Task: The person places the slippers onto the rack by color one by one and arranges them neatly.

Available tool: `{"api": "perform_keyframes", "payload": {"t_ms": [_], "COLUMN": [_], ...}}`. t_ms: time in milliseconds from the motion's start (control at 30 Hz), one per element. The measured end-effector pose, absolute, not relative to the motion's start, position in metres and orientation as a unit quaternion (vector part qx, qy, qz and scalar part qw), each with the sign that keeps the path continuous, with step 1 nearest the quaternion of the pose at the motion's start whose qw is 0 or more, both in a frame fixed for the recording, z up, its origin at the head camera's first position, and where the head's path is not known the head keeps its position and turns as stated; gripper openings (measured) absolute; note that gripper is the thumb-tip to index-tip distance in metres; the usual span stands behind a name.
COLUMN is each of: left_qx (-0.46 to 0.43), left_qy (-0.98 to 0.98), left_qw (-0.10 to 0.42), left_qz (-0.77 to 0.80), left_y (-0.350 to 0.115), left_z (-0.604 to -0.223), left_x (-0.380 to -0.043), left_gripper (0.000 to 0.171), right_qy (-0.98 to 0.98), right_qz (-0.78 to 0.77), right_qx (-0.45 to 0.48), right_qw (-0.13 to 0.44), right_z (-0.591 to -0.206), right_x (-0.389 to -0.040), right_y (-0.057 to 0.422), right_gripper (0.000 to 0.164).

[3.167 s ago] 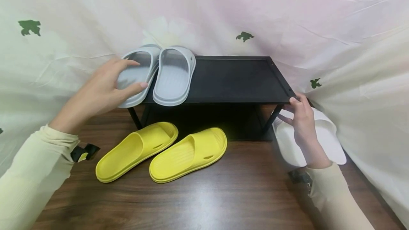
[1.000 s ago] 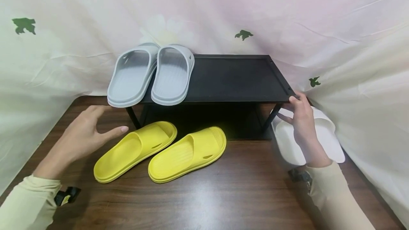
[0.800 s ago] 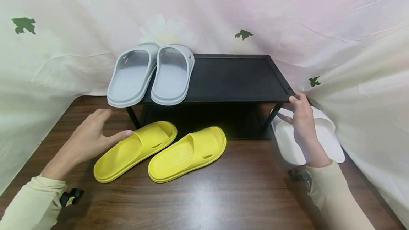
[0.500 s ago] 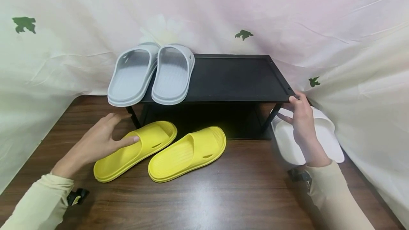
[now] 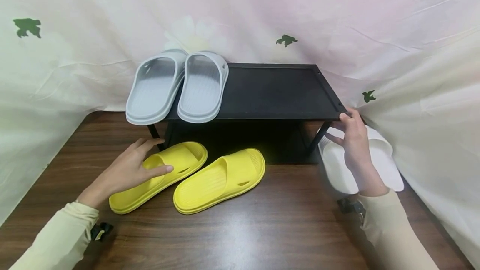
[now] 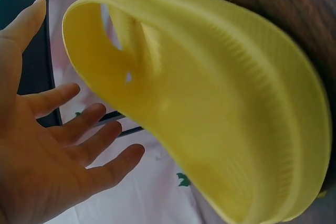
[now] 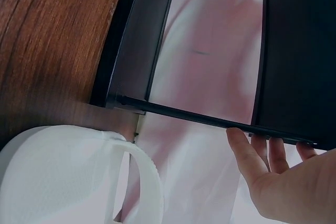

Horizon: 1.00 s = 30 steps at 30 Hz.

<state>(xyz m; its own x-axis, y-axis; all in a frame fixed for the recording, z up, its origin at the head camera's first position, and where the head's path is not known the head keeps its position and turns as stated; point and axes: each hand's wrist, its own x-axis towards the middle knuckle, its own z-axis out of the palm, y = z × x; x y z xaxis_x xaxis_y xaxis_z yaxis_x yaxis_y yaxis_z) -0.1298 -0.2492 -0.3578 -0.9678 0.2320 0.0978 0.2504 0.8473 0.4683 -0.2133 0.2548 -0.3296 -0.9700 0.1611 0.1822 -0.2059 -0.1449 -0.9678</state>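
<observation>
My left hand (image 5: 129, 170) hovers over the left yellow slipper (image 5: 176, 157), its fingers spread and nothing in its grasp. In the left wrist view the fingers are apart beside that slipper's strap (image 6: 84, 35). The right yellow slipper (image 5: 219, 182) lies parallel on the floor. My right hand (image 5: 354, 149) grips the front right corner of the black shoe rack (image 5: 277, 91); in the right wrist view its fingertips meet the rack's side edge. Two grey slippers (image 5: 155, 91) stand side by side on the left of the top shelf.
White slippers (image 5: 378, 161) lie on the floor right of the rack, partly behind my right hand. The lower shelf (image 5: 258, 141) is in dark shade. A patterned cloth (image 5: 255, 16) hangs close behind and on both sides. The floor (image 5: 262, 228) is dark wood.
My left hand has left the grey slipper, dropped down left, then moved right over the left yellow slipper. The left grey slipper sits slightly more to the left. My right hand stays put.
</observation>
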Motion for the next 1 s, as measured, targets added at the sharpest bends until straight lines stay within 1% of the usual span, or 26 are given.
{"api": "perform_keyframes", "payload": {"t_ms": [300, 433, 733, 1000], "left_qx": [-0.087, -0.08, -0.084, -0.083], "left_qy": [-0.964, -0.963, -0.96, -0.961], "left_qw": [-0.002, -0.009, -0.002, 0.018], "left_qz": [-0.252, -0.258, -0.268, -0.262], "left_y": [-0.247, -0.247, -0.244, -0.244], "left_z": [-0.366, -0.371, -0.379, -0.382], "left_x": [-0.132, -0.132, -0.132, -0.131], "left_gripper": [0.096, 0.099, 0.1, 0.1], "right_qy": [-0.64, -0.643, -0.65, -0.667], "right_qz": [0.758, 0.755, 0.75, 0.735], "right_qx": [0.018, 0.019, 0.011, 0.013], "right_qw": [0.125, 0.128, 0.122, 0.122], "right_z": [-0.33, -0.33, -0.33, -0.33], "right_x": [-0.213, -0.213, -0.214, -0.214], "right_y": [0.254, 0.254, 0.255, 0.256], "right_gripper": [0.015, 0.016, 0.018, 0.02]}}
